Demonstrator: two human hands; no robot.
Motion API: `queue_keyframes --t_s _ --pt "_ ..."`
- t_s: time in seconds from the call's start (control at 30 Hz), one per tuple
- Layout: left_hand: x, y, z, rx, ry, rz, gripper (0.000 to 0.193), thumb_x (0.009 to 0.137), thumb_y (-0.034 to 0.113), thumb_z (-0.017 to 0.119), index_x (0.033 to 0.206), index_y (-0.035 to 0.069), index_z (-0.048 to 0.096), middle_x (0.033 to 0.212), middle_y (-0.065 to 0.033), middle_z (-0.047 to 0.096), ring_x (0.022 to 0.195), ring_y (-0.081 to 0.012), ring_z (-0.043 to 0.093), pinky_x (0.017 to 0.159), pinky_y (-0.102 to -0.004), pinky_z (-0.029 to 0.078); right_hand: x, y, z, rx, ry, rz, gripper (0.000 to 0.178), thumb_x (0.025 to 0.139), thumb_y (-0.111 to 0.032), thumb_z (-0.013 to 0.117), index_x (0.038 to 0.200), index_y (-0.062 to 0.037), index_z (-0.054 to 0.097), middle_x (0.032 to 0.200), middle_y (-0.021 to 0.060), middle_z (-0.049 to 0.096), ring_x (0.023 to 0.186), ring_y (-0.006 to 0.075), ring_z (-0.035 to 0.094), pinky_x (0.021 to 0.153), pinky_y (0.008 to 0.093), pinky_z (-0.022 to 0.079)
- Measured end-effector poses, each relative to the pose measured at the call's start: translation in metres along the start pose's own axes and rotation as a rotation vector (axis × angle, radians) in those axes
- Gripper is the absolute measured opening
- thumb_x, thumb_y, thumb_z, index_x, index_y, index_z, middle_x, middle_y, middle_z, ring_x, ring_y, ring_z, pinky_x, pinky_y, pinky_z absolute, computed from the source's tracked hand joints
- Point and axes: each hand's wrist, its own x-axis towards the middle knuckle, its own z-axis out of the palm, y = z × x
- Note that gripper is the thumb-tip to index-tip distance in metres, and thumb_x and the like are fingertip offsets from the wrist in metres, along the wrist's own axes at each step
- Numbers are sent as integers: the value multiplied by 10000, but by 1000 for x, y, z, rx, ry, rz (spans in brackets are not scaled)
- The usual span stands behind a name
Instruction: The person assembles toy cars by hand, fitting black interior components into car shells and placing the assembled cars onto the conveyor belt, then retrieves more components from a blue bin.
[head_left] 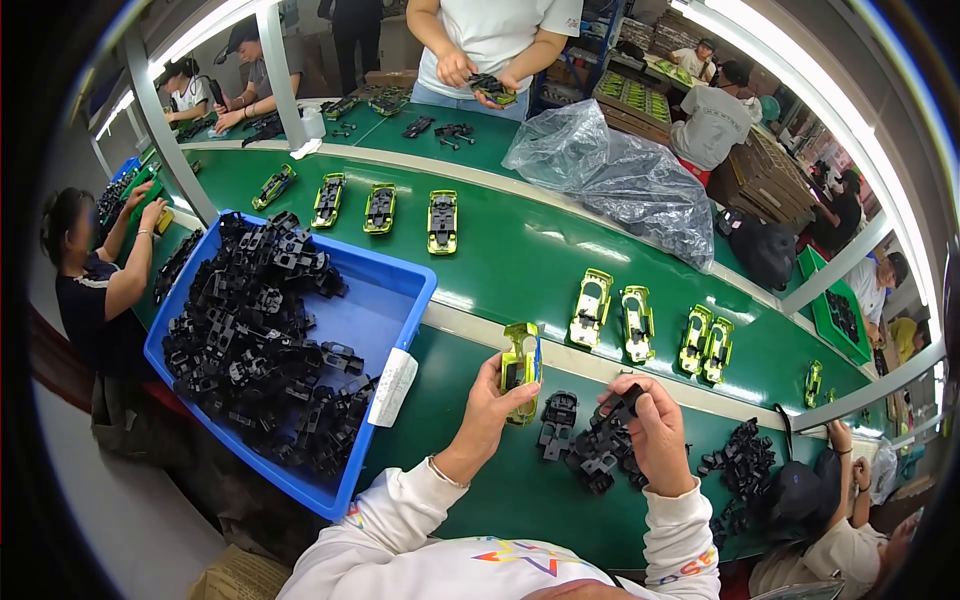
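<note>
While the left hand (490, 405) wraps its fingers around a yellow-green plastic toy car shell (520, 368) held upright above the green tabletop (470, 470), the right hand (655, 430) closes its fingers on a bunch of black plastic chassis parts (603, 445). One more black chassis piece (557, 420) lies on the tabletop between the hands. At nine o'clock sits a blue plastic bin (390, 290) heaped with black parts; at one o'clock, four more shells (650, 328) rest on the belt.
</note>
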Motion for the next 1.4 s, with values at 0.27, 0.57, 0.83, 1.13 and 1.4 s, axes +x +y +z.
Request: queue_keyframes --t_s 0.27,0.57,0.83,1.13,1.4 --pt "-3 0 4 -55 7 -3 745 838 97 782 1419 -45 339 1202 -104 560 1076 -170 612 932 -310 502 6 12 10 382 57 288 405 1071 -440 422 1150 -64 551 993 50 601 878 202 626 802 359 558" --pt "-3 0 5 -11 50 -9 828 805 168 829 1456 -19 353 1184 -60 564 1065 -131 569 916 -283 490 17 10 32 366 114 486 480 1072 -411 440 1380 -58 544 1082 10 567 900 145 575 716 311 507" --pt "-4 0 10 0 86 9 779 841 106 781 1458 -26 325 1180 -87 575 1055 -176 638 915 -307 515 22 15 25 341 35 426 564 896 -40 678 1419 -84 474 1153 45 638 1004 162 637 834 306 532" --pt "-3 2 13 -76 92 -46 736 857 129 775 1434 -7 339 1159 -91 588 1029 -213 667 876 -327 538 27 23 21 354 100 460 234 926 -136 698 1118 -110 566 903 52 668 788 139 643 706 285 517" --pt "-2 -1 13 -102 99 -76 735 842 164 813 1400 -18 372 1096 -93 623 970 -174 666 860 -305 527 27 32 9 511 44 441 162 948 -203 682 991 -119 550 818 4 561 687 121 509 662 306 434"
